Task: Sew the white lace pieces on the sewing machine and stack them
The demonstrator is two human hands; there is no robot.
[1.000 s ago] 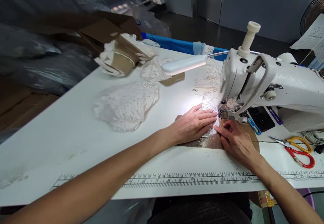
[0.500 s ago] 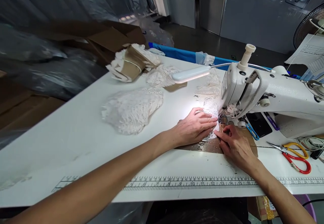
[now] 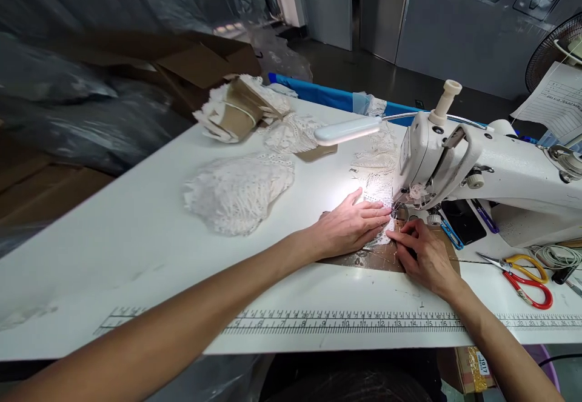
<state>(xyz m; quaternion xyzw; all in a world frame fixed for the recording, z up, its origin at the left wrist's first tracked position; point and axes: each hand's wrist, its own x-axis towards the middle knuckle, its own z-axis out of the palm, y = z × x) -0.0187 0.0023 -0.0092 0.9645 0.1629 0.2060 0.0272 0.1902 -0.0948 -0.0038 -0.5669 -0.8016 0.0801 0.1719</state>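
A narrow strip of white eyelet lace (image 3: 378, 238) runs under the presser foot area of a white sewing machine (image 3: 421, 153). My left hand (image 3: 348, 225) lies flat on this lace, fingers stretched toward the needle, pressing it down. Just right of it, my right hand (image 3: 422, 253) touches the near edge of the lace with an extended forefinger; its thumb is apart and the other fingers are bent. Beneath both is a brown plate (image 3: 364, 261) with loose threads. The needle tip is hard to make out. More lace (image 3: 375, 158) lies behind the machine's head.
A lace heap (image 3: 239, 193) and a tied lace bundle with brown card (image 3: 239, 114) lie to the left. A white lamp (image 3: 348, 131) shines over the work. Scissors (image 3: 522, 274), blue snips (image 3: 451, 234) and a phone (image 3: 464, 221) lie right. A printed ruler (image 3: 295, 323) runs along the front edge.
The view has shifted slightly. The lace's near end seems a little closer to the needle; both hands stay at nearly the same places on it.
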